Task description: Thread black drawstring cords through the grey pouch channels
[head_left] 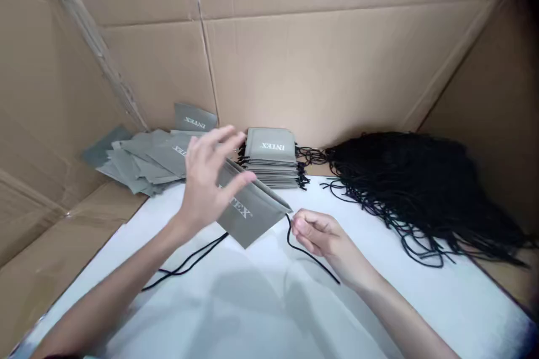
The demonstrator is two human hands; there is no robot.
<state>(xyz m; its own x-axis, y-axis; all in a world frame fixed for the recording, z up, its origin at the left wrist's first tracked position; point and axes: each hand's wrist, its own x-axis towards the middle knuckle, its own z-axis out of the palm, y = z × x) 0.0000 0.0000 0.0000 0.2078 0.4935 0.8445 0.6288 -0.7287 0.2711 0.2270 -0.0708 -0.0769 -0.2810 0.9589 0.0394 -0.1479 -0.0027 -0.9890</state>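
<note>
A grey drawstring pouch [243,219] with a white INTEX print is tilted above the white tabletop. My left hand [210,179] overlaps its left part, fingers spread and thumb stretched out; whether the palm touches it cannot be seen. A black cord [309,258] leaves the pouch's right corner and hangs down. Close by that corner, my right hand [318,233] is closed in a pinch, and whatever lies between its fingertips is hidden. Two more strands of black cord [189,263] trail from under the pouch toward my left forearm.
Loose grey pouches [143,160] lie heaped at back left. A neat stack of corded pouches [272,160] stands at back centre. To the right is a large pile of black cords [412,185]. Cardboard walls [337,61] enclose the back and sides of the white tabletop [252,314].
</note>
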